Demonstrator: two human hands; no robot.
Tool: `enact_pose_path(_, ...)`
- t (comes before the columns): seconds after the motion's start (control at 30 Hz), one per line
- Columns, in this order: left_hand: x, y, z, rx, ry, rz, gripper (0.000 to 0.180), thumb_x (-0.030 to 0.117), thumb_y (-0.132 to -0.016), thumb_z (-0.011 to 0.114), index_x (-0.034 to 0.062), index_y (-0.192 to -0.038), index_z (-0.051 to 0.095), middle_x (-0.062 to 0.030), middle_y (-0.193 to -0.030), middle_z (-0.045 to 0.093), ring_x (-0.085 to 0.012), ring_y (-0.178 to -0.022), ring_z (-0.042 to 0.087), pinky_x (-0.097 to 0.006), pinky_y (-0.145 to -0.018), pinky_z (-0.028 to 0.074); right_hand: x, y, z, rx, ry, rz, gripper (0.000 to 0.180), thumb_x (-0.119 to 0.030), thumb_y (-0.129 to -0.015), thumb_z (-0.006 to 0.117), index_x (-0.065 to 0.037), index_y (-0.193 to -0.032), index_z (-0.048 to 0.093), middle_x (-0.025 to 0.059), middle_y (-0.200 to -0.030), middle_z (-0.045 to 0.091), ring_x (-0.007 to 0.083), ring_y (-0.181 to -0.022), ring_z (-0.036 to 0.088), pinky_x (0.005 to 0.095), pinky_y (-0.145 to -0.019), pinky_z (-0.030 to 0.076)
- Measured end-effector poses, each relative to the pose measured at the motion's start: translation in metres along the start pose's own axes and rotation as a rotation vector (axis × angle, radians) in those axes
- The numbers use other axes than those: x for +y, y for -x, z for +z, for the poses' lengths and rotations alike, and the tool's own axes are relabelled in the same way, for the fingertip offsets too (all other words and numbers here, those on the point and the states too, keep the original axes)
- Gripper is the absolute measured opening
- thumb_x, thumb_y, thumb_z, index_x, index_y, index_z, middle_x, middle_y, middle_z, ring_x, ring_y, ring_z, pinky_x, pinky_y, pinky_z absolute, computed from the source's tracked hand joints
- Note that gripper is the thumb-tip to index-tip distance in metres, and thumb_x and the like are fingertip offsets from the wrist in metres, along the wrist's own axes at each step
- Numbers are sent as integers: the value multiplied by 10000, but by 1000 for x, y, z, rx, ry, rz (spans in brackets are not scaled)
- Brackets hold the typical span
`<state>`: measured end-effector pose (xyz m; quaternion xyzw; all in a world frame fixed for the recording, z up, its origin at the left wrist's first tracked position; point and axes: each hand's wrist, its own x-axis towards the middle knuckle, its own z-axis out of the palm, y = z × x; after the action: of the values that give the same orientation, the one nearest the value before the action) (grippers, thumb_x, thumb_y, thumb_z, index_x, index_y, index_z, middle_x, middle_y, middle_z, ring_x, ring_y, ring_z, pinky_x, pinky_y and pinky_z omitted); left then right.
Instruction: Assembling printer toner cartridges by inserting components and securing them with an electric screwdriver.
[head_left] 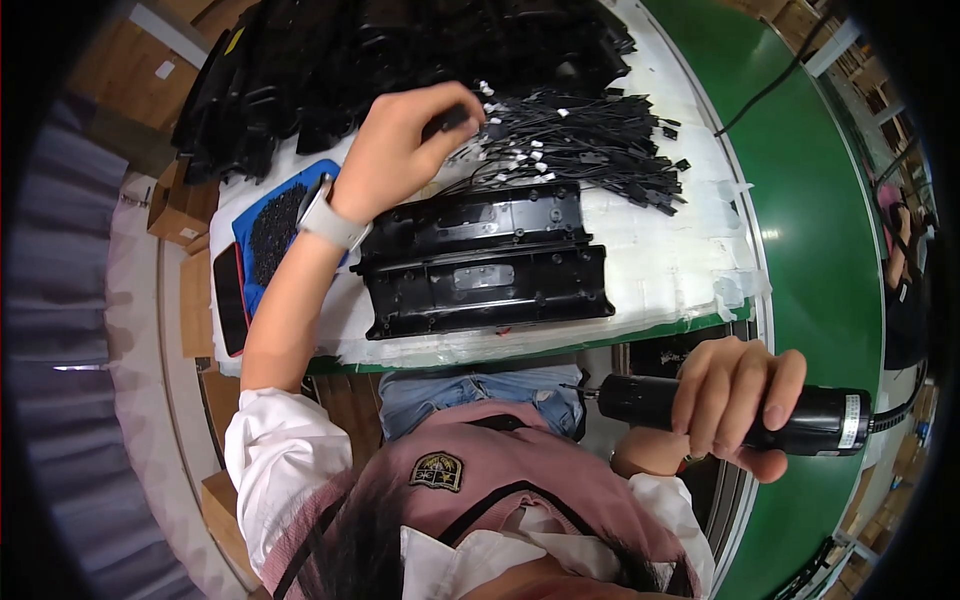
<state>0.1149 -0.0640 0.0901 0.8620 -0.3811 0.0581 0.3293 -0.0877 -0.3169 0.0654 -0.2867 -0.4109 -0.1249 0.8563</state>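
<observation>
left hand: hand reaches forward over the bench, fingers pinched narrow on a small dark piece at the near edge of the cable pile; what the piece is cannot be made out.
right hand: hand wrapped tight round the black electric screwdriver, held low, off the bench's near edge, above the lap.
screwdriver axis: long axis runs left to right, bit tip pointing to the person's left; cord leaves toward the right.
black housing: housing lies flat on the white bench cover, long axis left to right, between the 2 hands; cable pile just beyond it.
key relation: housing sits up and left of the screwdriver; left hand is beyond its far edge, so the right hand looks slightly nearer.
also there: blue tray of small dark parts by the left wrist, green conveyor to the right.
hidden: screw holes on the housing too small to tell; bit tip barely visible.
</observation>
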Motion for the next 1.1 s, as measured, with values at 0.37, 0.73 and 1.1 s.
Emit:
enact_pose_path(0.37, -3, 83, 13, -97, 329, -6, 153, -28, -725, 694, -4, -875, 680, -87, -764, 660, -184, -674, 660, -248, -598, 500, 34, -50, 5, -121, -14, 104, 358, -195, -812, 775, -65, -995, 495, 81, -640, 619, 179, -460, 584, 319, -479, 504)
enact_pose_path(0.73, -27, 85, 12, 7, 114, 80, 91, 4, -786, 673, -11, -873, 654, -110, -828, 619, -290, -772, 599, -352, -686, 480, 60, -61, 6, -175, 7, 133, 401, -199, -755, 823, -49, -955, 510, 61, -593, 625, 146, -443, 606, 288, -433, 517)
enact_pose_path(1.1, -22, 81, 3, 136, 186, -21, 211, -23, -784, 646, 38, -984, 676, -117, -756, 598, -306, -643, 589, -355, -576, 473, 60, -56, 1, -105, 36, 138, 406, -209, -764, 817, -60, -961, 495, 51, -601, 625, 137, -440, 598, 293, -456, 522)
